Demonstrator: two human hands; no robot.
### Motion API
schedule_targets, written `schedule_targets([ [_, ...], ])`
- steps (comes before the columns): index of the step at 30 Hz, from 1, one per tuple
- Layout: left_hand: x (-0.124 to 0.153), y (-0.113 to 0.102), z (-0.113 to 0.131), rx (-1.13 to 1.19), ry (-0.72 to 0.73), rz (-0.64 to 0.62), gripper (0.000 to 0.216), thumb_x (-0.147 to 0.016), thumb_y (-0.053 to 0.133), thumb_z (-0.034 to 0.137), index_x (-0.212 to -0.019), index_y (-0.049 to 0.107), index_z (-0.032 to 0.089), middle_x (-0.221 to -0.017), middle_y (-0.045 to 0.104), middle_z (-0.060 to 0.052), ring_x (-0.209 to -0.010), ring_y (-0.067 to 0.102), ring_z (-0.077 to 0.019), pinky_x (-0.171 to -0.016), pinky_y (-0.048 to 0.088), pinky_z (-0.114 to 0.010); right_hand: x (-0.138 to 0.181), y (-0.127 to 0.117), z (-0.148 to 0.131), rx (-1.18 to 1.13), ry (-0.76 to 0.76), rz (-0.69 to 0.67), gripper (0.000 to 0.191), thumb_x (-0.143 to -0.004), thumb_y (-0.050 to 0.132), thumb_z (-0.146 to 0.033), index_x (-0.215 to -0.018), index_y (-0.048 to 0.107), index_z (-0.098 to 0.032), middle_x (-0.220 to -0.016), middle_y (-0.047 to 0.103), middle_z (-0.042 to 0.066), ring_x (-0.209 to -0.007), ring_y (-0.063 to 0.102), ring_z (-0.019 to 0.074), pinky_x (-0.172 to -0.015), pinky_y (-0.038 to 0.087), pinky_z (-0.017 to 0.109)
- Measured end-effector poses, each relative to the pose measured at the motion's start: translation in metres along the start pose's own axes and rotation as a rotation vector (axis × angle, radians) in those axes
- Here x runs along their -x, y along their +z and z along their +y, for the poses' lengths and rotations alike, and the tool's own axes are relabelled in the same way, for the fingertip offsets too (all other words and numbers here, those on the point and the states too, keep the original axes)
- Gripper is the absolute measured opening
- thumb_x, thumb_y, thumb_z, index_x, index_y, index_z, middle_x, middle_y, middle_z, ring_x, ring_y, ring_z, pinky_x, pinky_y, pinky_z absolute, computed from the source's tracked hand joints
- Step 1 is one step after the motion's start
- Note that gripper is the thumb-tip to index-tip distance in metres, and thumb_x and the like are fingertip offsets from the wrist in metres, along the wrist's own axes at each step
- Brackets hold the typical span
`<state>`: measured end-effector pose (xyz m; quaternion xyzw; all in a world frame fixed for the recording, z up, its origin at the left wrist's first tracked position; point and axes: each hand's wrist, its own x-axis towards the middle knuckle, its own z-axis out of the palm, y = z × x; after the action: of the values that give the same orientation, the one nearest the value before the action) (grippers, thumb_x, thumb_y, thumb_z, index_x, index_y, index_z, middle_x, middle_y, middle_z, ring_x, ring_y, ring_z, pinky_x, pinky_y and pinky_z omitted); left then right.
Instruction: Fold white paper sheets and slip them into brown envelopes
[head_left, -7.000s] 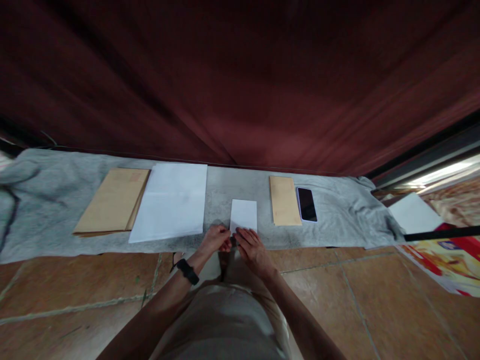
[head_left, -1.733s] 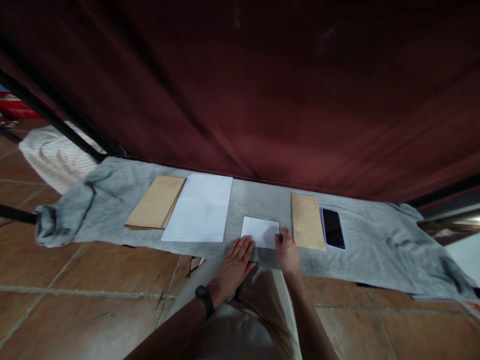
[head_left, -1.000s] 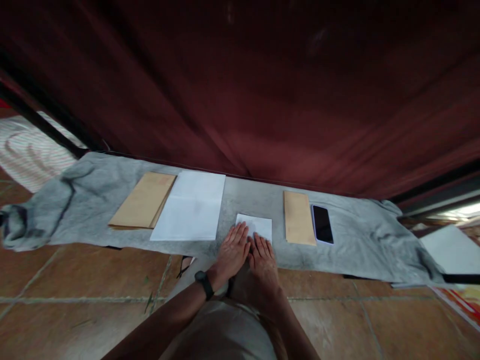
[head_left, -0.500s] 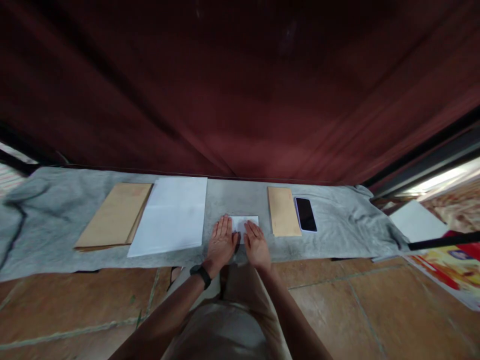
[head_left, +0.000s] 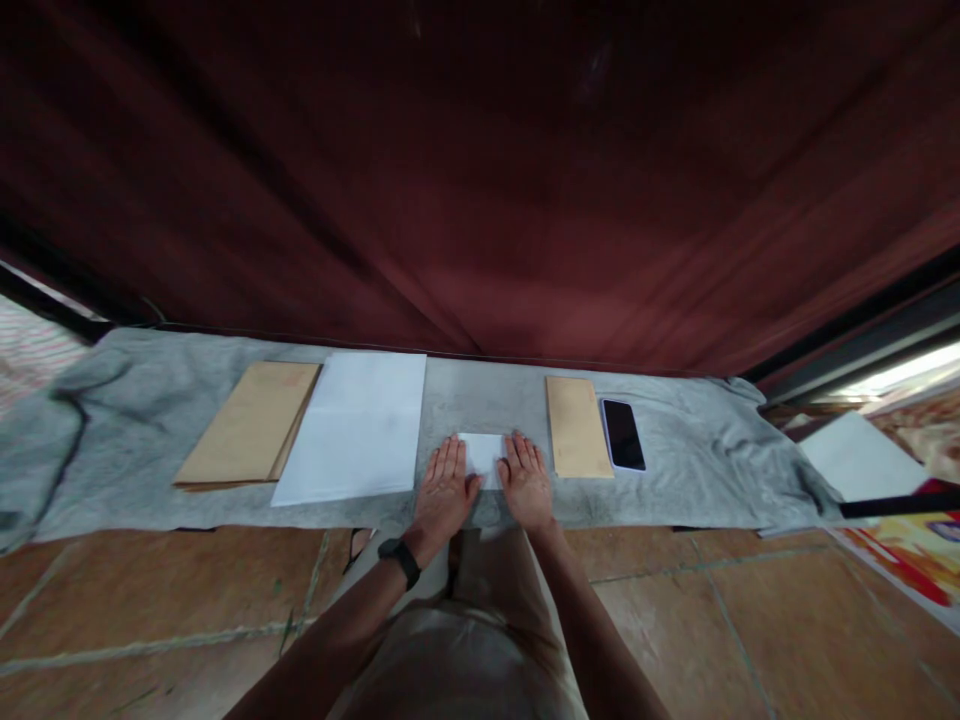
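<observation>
A small white folded paper [head_left: 484, 456] lies on the grey cloth between my two hands. My left hand [head_left: 445, 487] rests flat along its left edge, fingers stretched forward, with a dark watch on the wrist. Along the right edge my right hand [head_left: 528, 482] lies flat too, its fingers slightly apart. Both thumbs point inward at the paper's near corners. Left of my hands is a stack of large white sheets [head_left: 360, 425]. A small brown envelope [head_left: 578, 428], perhaps one of several, sits just right of my right hand.
Large brown envelopes [head_left: 251, 422] lie left of the white sheets. A phone [head_left: 622, 435] with a dark screen is beside the small envelope. The grey cloth [head_left: 697, 450] covers a narrow bench against a dark red curtain [head_left: 480, 200]. Tiled floor [head_left: 660, 610] shows below.
My right hand has slid rightward across the small paper to its right edge, uncovering its middle. The left hand stays at the left edge. The whole view has shifted slightly.
</observation>
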<state>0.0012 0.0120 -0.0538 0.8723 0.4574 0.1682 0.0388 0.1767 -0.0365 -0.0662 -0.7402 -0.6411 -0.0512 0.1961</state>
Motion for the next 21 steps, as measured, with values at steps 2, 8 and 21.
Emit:
schedule_targets([
  [2,0.007,-0.003,-0.001,0.003,0.009,0.001,0.064,-0.101,0.039,0.043,-0.151,0.039,0.002,-0.157,0.040,-0.023,-0.149,0.034,-0.0315,-0.121,0.031,-0.051,0.000,-0.001,-0.001,0.006,-0.006,0.000,0.049,-0.105,0.040,-0.034,-0.149,0.047,-0.014,-0.156,0.045,0.014,-0.143,0.042,0.0280,-0.118,0.032,0.047],
  [8,0.040,-0.019,-0.007,0.021,0.165,-0.035,0.061,-0.101,0.043,0.043,-0.153,0.037,0.011,-0.159,0.039,-0.016,-0.150,0.031,-0.0279,-0.122,0.029,-0.050,0.001,-0.002,-0.002,0.008,-0.012,0.004,0.049,-0.106,0.038,-0.033,-0.150,0.046,-0.014,-0.156,0.045,0.015,-0.144,0.042,0.0283,-0.117,0.032,0.047],
  [21,0.061,-0.025,-0.014,-0.001,0.246,-0.066,0.061,-0.099,0.047,0.043,-0.151,0.041,0.010,-0.159,0.039,-0.017,-0.150,0.032,-0.0291,-0.122,0.029,-0.050,0.024,-0.015,-0.033,-0.060,-0.129,-0.005,0.049,-0.105,0.036,-0.029,-0.153,0.041,-0.016,-0.158,0.043,0.011,-0.148,0.035,0.0257,-0.119,0.029,0.049],
])
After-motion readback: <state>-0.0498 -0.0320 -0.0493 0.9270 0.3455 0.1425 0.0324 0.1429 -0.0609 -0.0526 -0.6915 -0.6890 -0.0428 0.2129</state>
